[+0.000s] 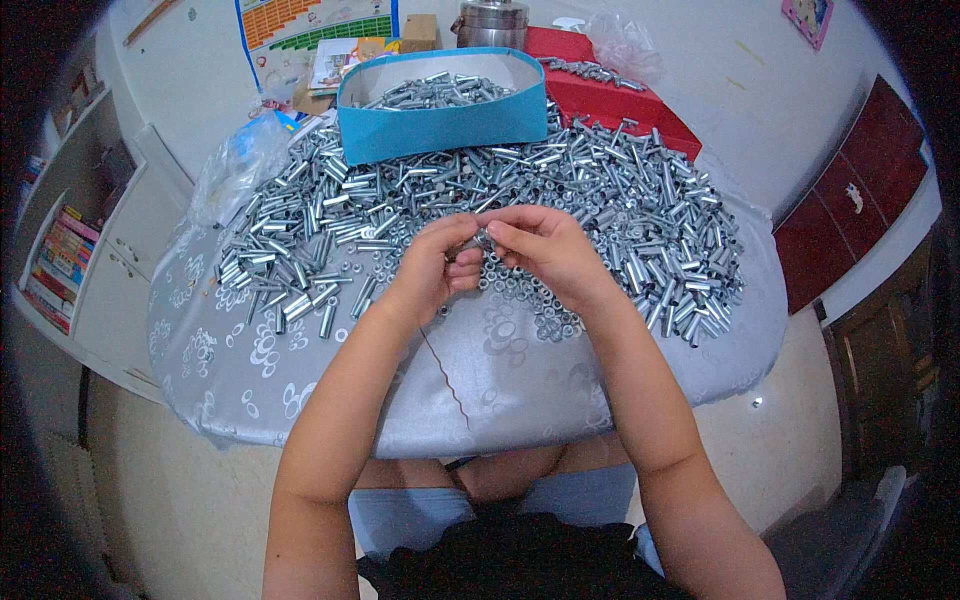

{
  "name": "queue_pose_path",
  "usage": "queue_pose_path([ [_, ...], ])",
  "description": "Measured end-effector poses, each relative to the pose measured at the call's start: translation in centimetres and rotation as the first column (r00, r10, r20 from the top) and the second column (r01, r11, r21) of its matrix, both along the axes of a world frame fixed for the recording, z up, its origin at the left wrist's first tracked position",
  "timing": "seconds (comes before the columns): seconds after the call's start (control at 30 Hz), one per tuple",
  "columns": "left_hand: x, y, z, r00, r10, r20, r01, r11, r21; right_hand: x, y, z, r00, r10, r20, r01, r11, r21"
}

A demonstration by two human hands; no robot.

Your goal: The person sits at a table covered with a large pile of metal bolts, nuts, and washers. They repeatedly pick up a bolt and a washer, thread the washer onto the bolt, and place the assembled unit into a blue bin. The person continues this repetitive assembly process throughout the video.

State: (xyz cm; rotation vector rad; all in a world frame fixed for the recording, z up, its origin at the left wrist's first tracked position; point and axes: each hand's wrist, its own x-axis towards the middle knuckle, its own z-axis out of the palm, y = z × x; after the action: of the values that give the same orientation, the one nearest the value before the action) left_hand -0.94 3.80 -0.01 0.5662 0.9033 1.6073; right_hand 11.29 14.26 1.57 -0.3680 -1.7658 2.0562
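My left hand point(435, 262) and my right hand point(555, 247) meet above the near part of a heap of metal hardware. Between their fingertips is a small shiny metal part point(482, 238), mostly covered, so its exact kind does not show. Both hands grip it. Beneath and beyond them spread many silvery metal sleeves point(300, 304) and thin bolts. Loose hex nuts point(559, 324) lie in a cluster just below my right hand. A blue open box point(442, 127) behind the hands holds assembled-looking metal pieces point(442, 90).
A red box point(667, 120) with metal pieces on its flap stands at back right. A steel pot point(491, 26) is behind. Clear plastic bags point(244, 169) lie at left. A wavy thin strand point(450, 382) rests on the patterned silver tablecloth point(225, 375), near the rounded front edge.
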Motion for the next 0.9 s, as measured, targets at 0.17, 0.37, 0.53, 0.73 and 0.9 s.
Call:
queue_pose_path([
  [0.17,-0.2,0.2,0.1,0.997,0.048,0.056,-0.047,0.999,-0.021,0.0,-0.1,0.1,1.000,-0.016,0.007,0.016,1.000,0.001],
  [0.37,-1.1,0.1,-0.1,0.967,0.110,0.231,-0.121,0.992,0.037,0.2,-0.6,0.8,0.999,0.007,0.054,-0.008,1.000,0.019],
  [0.53,-1.8,0.0,-0.2,0.959,0.128,0.254,-0.145,0.988,0.051,0.5,-0.2,0.9,0.994,0.112,0.001,-0.112,0.994,-0.010],
  [0.73,-1.0,0.0,0.0,0.973,0.061,0.225,-0.076,0.995,0.059,0.2,-0.7,0.8,0.990,0.137,-0.025,-0.138,0.990,-0.007],
  [0.9,-1.1,0.1,0.3,0.950,0.152,0.273,-0.185,0.978,0.098,0.4,-0.3,0.6,0.983,0.178,0.035,-0.181,0.979,0.092],
])
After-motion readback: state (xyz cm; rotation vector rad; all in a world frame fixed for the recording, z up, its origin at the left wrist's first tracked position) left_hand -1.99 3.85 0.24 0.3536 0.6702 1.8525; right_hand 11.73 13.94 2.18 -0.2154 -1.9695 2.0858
